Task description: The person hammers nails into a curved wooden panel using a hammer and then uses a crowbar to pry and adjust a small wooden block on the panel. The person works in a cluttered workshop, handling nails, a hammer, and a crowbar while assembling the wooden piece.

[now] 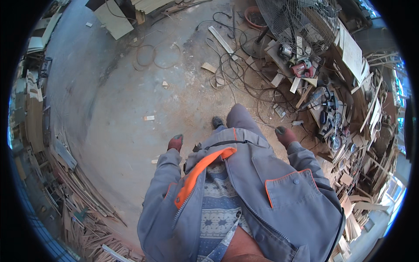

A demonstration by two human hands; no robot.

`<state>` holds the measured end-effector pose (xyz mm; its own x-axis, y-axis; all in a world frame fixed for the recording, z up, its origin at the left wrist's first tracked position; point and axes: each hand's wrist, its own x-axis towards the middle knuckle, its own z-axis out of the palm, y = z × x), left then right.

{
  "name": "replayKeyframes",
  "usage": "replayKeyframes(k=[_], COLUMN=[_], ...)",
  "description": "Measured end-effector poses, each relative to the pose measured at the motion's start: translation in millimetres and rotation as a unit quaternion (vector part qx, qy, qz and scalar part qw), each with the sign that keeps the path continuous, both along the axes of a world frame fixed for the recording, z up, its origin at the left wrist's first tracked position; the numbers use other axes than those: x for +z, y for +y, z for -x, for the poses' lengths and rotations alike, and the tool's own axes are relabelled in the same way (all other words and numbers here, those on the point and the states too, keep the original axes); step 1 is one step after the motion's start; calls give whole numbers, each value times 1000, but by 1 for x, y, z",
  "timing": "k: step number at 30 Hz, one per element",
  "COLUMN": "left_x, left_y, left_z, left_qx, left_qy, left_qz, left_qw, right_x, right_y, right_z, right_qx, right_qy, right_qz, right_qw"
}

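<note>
My left hand (175, 143), in a dark red work glove with grey-green tips, hangs beside my hip over the concrete floor (111, 108). Its fingers look curled and no object shows in it. On the other side, my right hand (285, 136) wears the same kind of glove. A thin cord (263, 123) on the floor passes close to it in the picture; whether they touch is unclear. Both palms are hidden. One knee (241, 116) is forward, and a dark shoe (217, 122) shows beside it.
Tangled cables (234, 67) lie ahead near a large wire-guarded fan (296, 26) and an orange-red basin (256, 17). To the right, power tools (302, 68) and wood offcuts crowd a low bench. Stacked wooden strips (86, 183) line the left. Small wood pieces (149, 118) dot the floor.
</note>
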<state>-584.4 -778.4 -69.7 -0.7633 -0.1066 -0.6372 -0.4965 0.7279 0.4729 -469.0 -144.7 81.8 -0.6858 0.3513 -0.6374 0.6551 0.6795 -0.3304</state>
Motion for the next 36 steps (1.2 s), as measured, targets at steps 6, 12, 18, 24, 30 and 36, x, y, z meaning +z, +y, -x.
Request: replayKeyframes(k=[6, 12, 18, 24, 30, 36], left_x=[-6, -42, -29, 17, 3, -99], left_y=[-35, -72, -97, -32, 78, 188], left_z=[81, 186, 390, 640, 860, 1033], left_qx=[22, 77, -69, -52, -155, -194], left_qy=[-112, -97, -63, -46, -71, -83], left_qz=[-26, -48, 79, 55, 67, 13], left_qw=[993, 991, 993, 996, 983, 977], right_x=[-88, -180, -162, -66, -123, -230], right_y=[-26, -86, -130, -143, -105, -53], right_z=[-7, 204, 570, 768, 819, 854], right_qx=[-95, 96, -23, -31, -75, -189], right_qy=[-213, -255, 92, 234, 119, -7], right_qz=[85, 105, 189, 225, 111, 65], right_qw=[969, 956, 978, 945, 984, 980])
